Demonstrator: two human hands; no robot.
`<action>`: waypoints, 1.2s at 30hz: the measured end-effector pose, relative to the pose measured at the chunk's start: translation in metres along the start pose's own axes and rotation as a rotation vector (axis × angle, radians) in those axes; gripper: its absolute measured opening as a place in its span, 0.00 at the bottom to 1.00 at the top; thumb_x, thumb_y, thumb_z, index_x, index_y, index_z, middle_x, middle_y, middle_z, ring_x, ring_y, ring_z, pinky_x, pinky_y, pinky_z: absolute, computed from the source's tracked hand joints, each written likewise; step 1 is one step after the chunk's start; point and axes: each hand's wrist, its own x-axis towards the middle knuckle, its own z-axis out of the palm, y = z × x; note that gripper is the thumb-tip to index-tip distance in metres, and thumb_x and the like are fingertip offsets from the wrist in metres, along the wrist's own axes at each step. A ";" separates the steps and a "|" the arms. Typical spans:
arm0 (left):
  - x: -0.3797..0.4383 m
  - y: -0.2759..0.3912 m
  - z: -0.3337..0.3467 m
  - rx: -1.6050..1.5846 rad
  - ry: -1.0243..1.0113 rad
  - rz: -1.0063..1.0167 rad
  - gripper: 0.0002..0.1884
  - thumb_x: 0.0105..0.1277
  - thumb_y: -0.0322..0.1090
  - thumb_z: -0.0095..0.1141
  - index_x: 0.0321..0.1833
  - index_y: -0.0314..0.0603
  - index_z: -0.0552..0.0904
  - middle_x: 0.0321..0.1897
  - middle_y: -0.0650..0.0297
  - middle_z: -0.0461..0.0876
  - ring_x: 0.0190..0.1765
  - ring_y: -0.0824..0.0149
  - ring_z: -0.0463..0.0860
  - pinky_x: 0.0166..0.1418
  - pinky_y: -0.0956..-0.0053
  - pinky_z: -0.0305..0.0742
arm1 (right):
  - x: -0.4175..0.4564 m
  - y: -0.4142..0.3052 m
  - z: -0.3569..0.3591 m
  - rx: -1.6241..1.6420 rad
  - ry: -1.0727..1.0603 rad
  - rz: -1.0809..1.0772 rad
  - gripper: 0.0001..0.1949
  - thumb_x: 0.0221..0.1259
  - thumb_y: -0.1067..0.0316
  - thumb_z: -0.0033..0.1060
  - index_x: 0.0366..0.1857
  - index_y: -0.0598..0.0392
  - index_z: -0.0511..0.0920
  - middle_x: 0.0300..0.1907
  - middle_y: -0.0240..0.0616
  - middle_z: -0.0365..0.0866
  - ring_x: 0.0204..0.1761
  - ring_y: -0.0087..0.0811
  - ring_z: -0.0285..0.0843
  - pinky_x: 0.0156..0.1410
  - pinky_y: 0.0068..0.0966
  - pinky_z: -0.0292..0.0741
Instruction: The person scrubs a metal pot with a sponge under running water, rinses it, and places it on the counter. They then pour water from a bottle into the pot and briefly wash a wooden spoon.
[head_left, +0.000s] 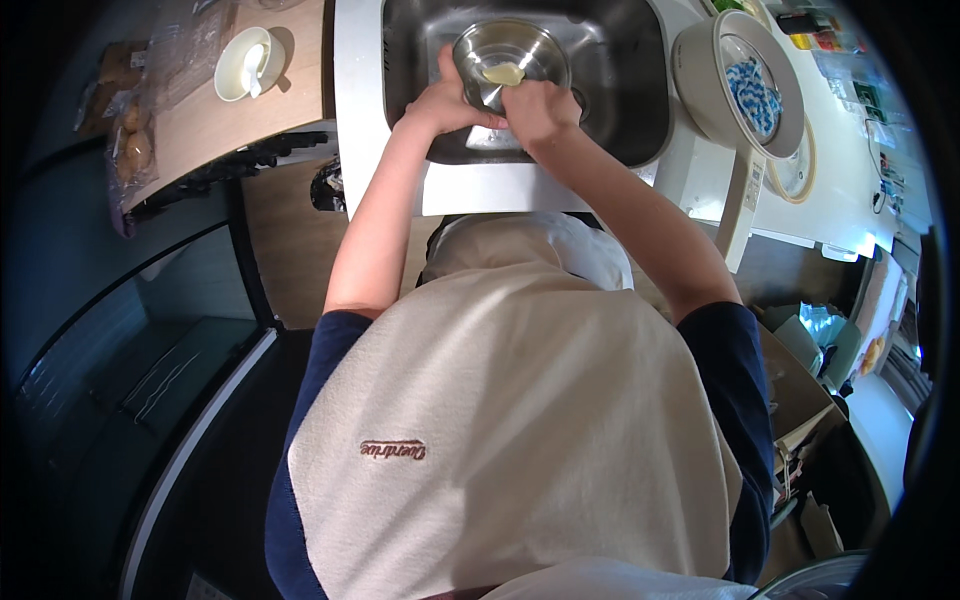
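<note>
A shiny metal bowl (551, 51) is held over the stainless steel sink (626, 90), tilted a little towards me. My left hand (450, 101) grips its left side, with the thumb along the near rim and the fingers around the outer wall. Inside the bowl is a pale yellow piece (504, 73) of what may be food; its kind is unclear. My right hand (541, 114) reaches over the near right rim, fingers curled down inside, right beside the yellow piece. Those fingertips are hidden, so I cannot tell whether they pinch anything.
Right of the sink stands a cream long-handled pot (694, 64) with a blue-and-white cloth (752, 94) on top. A round lid (799, 169) lies partly behind it. On the wooden table (300, 82) at left are a white bowl (229, 75) with a white spoon (253, 67) and bagged round brown items (135, 146).
</note>
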 end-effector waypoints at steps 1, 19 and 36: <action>-0.001 0.001 0.000 0.011 -0.009 -0.006 0.81 0.32 0.58 0.81 0.75 0.37 0.26 0.60 0.39 0.76 0.67 0.49 0.74 0.70 0.64 0.68 | 0.002 0.002 0.003 0.020 0.024 0.014 0.07 0.58 0.67 0.59 0.35 0.51 0.86 0.39 0.41 0.88 0.44 0.43 0.87 0.43 0.36 0.84; -0.007 0.005 0.000 -0.041 0.036 0.003 0.80 0.34 0.54 0.82 0.74 0.32 0.27 0.65 0.37 0.70 0.68 0.49 0.73 0.73 0.70 0.65 | -0.075 0.052 -0.103 0.043 0.403 0.103 0.10 0.56 0.63 0.57 0.37 0.49 0.87 0.39 0.43 0.88 0.41 0.43 0.87 0.46 0.37 0.83; -0.009 0.003 0.007 0.030 0.068 0.002 0.69 0.54 0.69 0.62 0.76 0.36 0.25 0.61 0.36 0.74 0.64 0.44 0.76 0.68 0.60 0.69 | -0.165 0.202 -0.095 0.339 0.720 0.621 0.15 0.59 0.62 0.62 0.47 0.57 0.84 0.31 0.44 0.84 0.35 0.42 0.83 0.43 0.35 0.77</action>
